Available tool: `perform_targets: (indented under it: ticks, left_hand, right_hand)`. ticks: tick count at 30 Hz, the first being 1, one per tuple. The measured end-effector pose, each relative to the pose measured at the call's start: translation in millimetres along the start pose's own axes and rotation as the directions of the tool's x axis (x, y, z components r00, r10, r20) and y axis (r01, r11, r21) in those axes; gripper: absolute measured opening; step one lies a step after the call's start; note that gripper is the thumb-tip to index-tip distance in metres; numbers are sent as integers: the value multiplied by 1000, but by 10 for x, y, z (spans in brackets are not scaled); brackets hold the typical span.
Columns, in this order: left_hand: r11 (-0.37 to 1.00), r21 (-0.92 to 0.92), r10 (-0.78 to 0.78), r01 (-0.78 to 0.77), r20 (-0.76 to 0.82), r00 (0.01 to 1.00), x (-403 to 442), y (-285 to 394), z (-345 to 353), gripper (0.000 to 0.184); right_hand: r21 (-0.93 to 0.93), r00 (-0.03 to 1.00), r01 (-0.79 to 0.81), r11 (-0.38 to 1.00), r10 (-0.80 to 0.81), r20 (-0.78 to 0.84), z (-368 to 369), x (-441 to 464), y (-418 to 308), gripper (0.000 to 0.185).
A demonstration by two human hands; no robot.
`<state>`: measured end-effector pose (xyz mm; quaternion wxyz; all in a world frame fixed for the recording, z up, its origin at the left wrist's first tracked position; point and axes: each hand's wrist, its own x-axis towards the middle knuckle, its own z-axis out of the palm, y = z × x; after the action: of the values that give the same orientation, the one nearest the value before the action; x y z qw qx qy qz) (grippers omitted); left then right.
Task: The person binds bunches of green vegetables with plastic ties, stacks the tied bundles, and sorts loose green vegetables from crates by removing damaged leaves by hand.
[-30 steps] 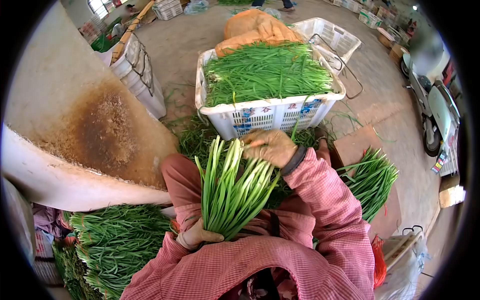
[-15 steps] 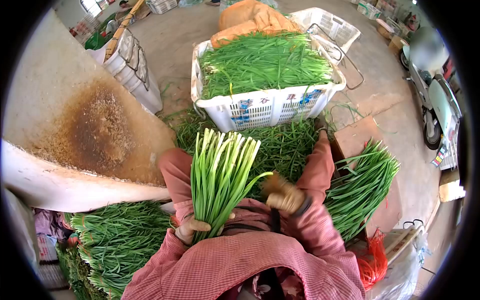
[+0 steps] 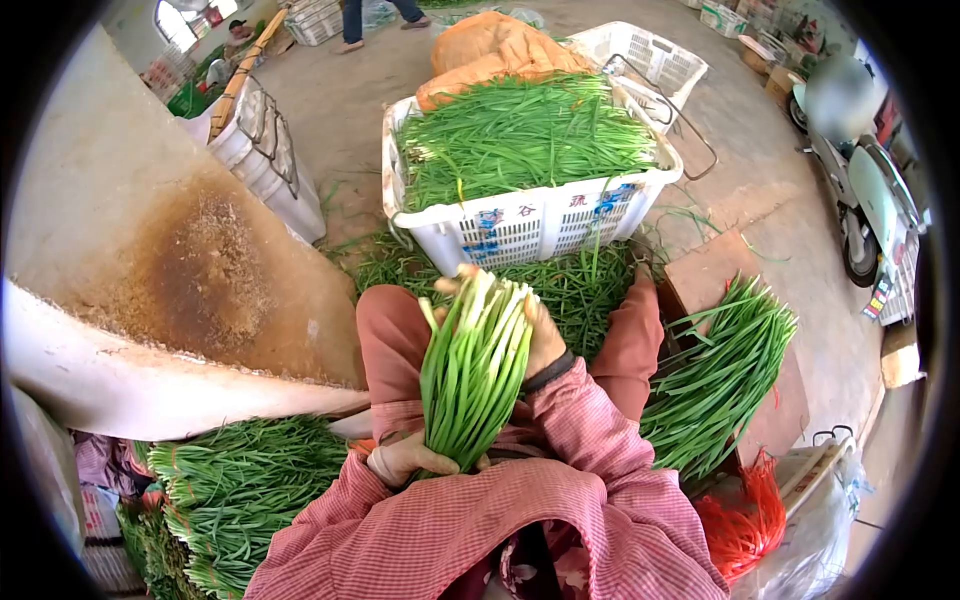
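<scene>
A bunch of garlic chives stands upright before my chest, pale stem ends at the top and green leaves below. My left hand is closed round its lower part. At the upper right side, my right hand wraps behind the stem ends, and its fingertips show past their far left edge. Beyond the bunch is a white plastic crate heaped with loose chives. More chives lie on a brown board to my right. Tied bundles of chives are stacked on my left.
Leaf scraps cover the floor between my legs. Red ties hang at lower right by a clear plastic bag. A stained slab rises on my left. A scooter stands far right; a person's legs show at the back.
My right hand has moved up and left from beside the bunch onto its stem ends. The bunch has shifted slightly right, with my left hand still round it. A walking person's legs have appeared behind.
</scene>
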<state>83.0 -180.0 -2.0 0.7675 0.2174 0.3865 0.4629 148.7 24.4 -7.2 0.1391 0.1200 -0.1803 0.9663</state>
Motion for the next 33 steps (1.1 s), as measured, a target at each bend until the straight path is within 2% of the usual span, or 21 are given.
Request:
perform_targets:
  ticks: [2, 4, 6, 8, 10, 12, 14, 16, 17, 19, 20, 22, 23, 25, 26, 28, 29, 30, 31, 32, 33]
  left_hand:
    - [1000, -10, 8, -8, 18, 1000, 26, -46, -78, 53]
    - [1000, 15, -4, 3, 67, 998, 49, -94, -170, 53]
    - [1000, -28, 4, -2, 74, 997, 32, -116, -179, 53]
    - [998, -61, 25, -21, 74, 997, -11, -120, -184, 53]
    - [991, -118, 52, -57, -45, 998, -109, -84, -187, 53]
    - [981, -106, 156, -163, -78, 985, -109, 20, -205, 49]
    - [966, -33, 252, -256, -97, 963, 7, 158, -284, 44]
    - [961, -13, 270, -275, -150, 951, 199, 340, -230, 43]
    - [956, 37, 292, -290, -199, 936, 323, 379, -158, 41]
    - [939, 147, 342, -312, -278, 898, 581, 350, -47, 35]
    - [888, 353, 399, -295, -269, 876, 774, 208, -151, 32]
    - [573, 819, 522, -25, -341, 782, 810, 447, 189, 36]
    - [417, 909, 629, -11, -279, 725, 952, 346, 68, 39]
    - [223, 974, 651, 51, -187, 735, 1154, 437, 136, 34]
    - [138, 978, 579, 156, -207, 789, 1244, 574, 297, 49]
    - [138, 986, 528, 95, -154, 835, 1478, 718, 594, 76]
    - [147, 988, 503, -45, -36, 864, 1598, 748, 742, 83]
    - [165, 971, 480, -172, 73, 874, 1695, 752, 892, 90]
    - [265, 923, 362, -281, 174, 916, 1765, 744, 1044, 96]
    - [190, 815, 403, -548, 444, 800, 1865, 732, 1160, 96]
    - [309, 741, 327, -596, 505, 799, 1954, 693, 1230, 93]
  right_hand:
    - [-23, 938, 68, 997, -72, -339, 14, 35, -163, 46]
    - [-160, 922, 54, 986, -111, -370, -336, 176, -306, 33]
    - [-282, 877, 129, 951, -242, -415, -444, 197, -495, 32]
    - [-533, 614, 218, 818, -539, -576, -387, 59, -836, 34]
    - [-743, 554, -341, 576, -516, -653, -400, -326, -1040, 36]
    - [-765, 721, -301, 569, -389, -573, -231, -770, -742, 43]
    - [-774, 783, -447, 449, -222, -581, 90, -1164, -208, 66]
    - [-735, 852, -270, 622, -202, -483, 213, -1089, 315, 81]
    - [-812, 891, -162, 561, -271, -365, 325, -859, 355, 83]
    - [-830, 865, -143, 538, -339, -369, 360, -497, 280, 81]
    - [-772, 798, -223, 595, -343, -495, 277, -428, 265, 77]
    - [-791, 688, -225, 568, -483, -542, 192, -315, 286, 69]
    - [-801, 660, -197, 566, -528, -535, 0, -301, 291, 64]
    - [-793, 599, -137, 594, -587, -544, -135, -373, 112, 53]
    - [-775, 586, -104, 624, -591, -554, -78, -426, -61, 46]
    - [-735, 562, 54, 676, -628, -537, -27, -596, -429, 37]
    - [-810, 643, 45, 585, -638, -425, 73, -725, -721, 34]
    - [-816, 553, 70, 574, -703, -447, 225, -954, -918, 30]
    - [-760, 535, 79, 645, -671, -514, 253, -1179, -1185, 27]
    - [-815, 483, 27, 578, -721, -496, 343, -1475, -1482, 25]
    - [-817, 414, 13, 576, -747, -520, 456, -1799, -1761, 31]
